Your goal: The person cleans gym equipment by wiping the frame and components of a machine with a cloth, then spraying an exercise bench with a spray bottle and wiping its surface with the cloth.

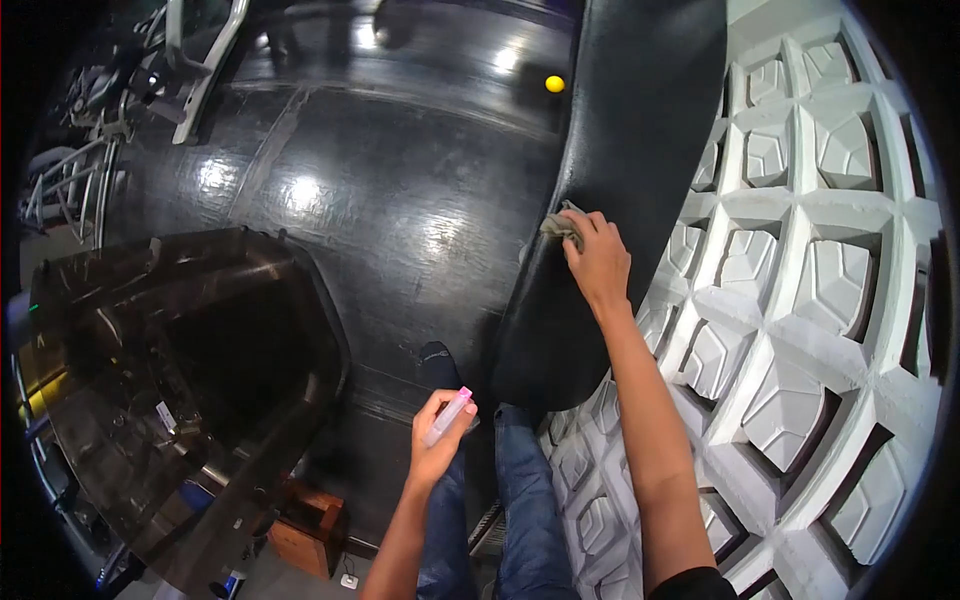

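My left hand [438,437] is closed around a small translucent bottle [447,420] with a pink top, held low in front of my legs. A crumpled greyish-green cloth [560,228] is in the fingers of my right hand [598,258]. That cloth touches the left edge of a long black padded bench [640,110], and my right arm reaches across the bench. Part of the cloth is hidden under my fingers.
A small yellow ball [555,84] lies on the black floor mat [400,180] beside the bench. White patterned blocks [770,250] form a wall on the right. To the left stand a dark, see-through panel [200,330], metal-framed equipment [205,75] and a wooden box [305,530].
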Demonstrator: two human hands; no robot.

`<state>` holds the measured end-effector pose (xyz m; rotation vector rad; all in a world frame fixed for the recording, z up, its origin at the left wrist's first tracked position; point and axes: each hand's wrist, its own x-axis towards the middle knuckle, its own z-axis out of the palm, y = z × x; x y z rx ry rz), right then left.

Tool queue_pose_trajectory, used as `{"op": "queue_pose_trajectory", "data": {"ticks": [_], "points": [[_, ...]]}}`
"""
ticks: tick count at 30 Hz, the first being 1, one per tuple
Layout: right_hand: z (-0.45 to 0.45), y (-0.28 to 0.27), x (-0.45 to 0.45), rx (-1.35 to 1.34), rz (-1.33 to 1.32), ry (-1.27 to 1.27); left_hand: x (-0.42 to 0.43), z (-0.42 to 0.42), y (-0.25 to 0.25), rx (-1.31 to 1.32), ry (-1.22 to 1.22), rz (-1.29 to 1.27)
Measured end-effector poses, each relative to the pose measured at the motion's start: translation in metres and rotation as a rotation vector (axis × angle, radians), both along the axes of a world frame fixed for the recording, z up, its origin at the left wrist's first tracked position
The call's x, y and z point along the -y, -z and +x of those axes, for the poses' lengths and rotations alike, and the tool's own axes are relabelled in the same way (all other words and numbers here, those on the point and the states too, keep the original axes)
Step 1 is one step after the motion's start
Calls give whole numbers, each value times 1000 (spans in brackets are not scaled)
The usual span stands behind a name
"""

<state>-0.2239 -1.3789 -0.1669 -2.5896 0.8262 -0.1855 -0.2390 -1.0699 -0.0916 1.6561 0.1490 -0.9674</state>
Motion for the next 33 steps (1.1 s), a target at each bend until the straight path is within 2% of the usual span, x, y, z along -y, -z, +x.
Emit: {"op": "queue_pose_trajectory", "data": {"ticks": [2, 4, 8, 10, 12, 14, 16, 18, 20, 23, 26, 28, 30, 33], "points": [[-5, 0, -12, 40, 17, 53, -2, -1, -5, -24, 5, 20], [-22, 9, -42, -125, 74, -24, -9, -1, -6, -38, 0, 20], [-43, 17, -89, -363, 98, -481, -19, 4, -8, -34, -34, -6], [-30, 27, -88, -352, 17, -503, -25, 8, -7, -33, -45, -12], [5, 29, -69, -485, -99, -452, -28, 15, -11, 24, -9, 16], [35, 29, -50, -467, -189, -361, -32, 20, -11, 68, 18, 40], [58, 23, -45, -551, -191, -331, -38, 24, -10, 65, 30, 32], [63, 27, -55, -636, -190, -296, -43, 27, -10, 49, 23, 36], [55, 40, -71, -722, -238, -390, -50, 29, -5, -72, -65, -17], [11, 42, -107, -628, -134, -379, -52, 29, -4, -110, -88, -46], [-52, 45, -141, -389, -20, -462, -51, 31, -4, -135, -4, 19], [-88, 40, -150, -361, 87, -419, -52, 32, -2, -134, 25, -4], [-111, 28, -142, -322, 257, -259, -52, 34, 1, -131, 42, -31], [-128, 17, -109, -279, 164, 23, -49, 35, 1, -124, 48, -36]]}}
